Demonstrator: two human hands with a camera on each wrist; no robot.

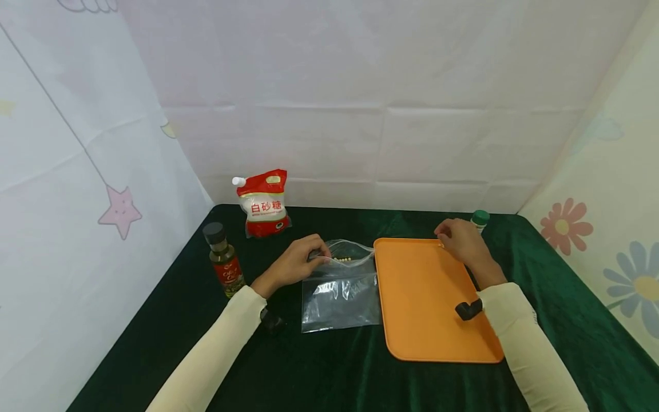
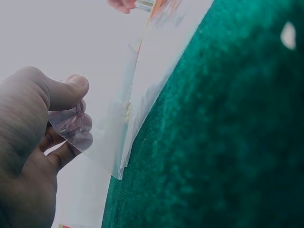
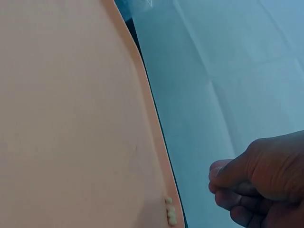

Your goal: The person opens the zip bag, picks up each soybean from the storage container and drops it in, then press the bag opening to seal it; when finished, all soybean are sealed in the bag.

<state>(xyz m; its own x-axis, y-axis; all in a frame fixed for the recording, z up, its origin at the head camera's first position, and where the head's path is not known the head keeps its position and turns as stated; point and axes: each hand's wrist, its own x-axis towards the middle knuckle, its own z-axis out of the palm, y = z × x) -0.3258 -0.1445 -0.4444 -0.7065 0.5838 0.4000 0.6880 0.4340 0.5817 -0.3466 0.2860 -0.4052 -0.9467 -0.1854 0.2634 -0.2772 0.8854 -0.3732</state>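
Note:
My left hand (image 1: 296, 263) pinches the open upper edge of a clear zip bag (image 1: 341, 300) at its left corner. In the left wrist view, the thumb and fingers of the hand (image 2: 40, 128) grip the thin film (image 2: 104, 147). Several small pale beads (image 1: 342, 259) lie inside the bag near its mouth. My right hand (image 1: 465, 246) is above the far right corner of an orange tray (image 1: 422, 303), fingers curled and thumb against them; nothing shows between the fingertips (image 3: 219, 172). Several pale beads (image 3: 171, 213) lie in that corner of the tray (image 3: 71, 114).
A red and white sugar pouch (image 1: 265, 207) stands at the back left. An oil bottle (image 1: 229, 272) with a dark cap is beside my left forearm. Behind my right hand stands a green-capped container (image 1: 480, 218). Dark green cloth (image 1: 319, 372) covers the table.

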